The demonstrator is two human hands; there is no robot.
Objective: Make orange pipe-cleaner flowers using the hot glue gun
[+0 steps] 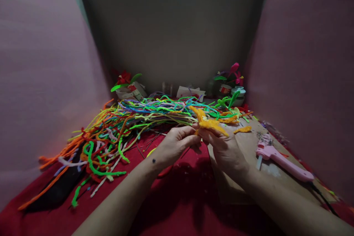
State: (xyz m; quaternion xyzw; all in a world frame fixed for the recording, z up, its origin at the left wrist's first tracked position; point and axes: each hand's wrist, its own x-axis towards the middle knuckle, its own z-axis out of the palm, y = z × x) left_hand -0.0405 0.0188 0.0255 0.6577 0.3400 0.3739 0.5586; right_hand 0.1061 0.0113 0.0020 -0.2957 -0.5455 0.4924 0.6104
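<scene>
Golden and fuzzy, the flower (210, 124) splays unevenly above pinching fingers (190, 140).

flower (212, 124) golden orange; glue gun (284, 163) pale pink, cord (323, 195) black; tablecloth (179, 195) deep red; fuzzy stems (149, 110) green, orange, yellow, lilac, blue; cardboard (246, 142) tan; side walls (306, 62) mauve.

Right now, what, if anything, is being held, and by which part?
The left hand and right hand pinch the orange flower near its base; exact spot hidden.
</scene>
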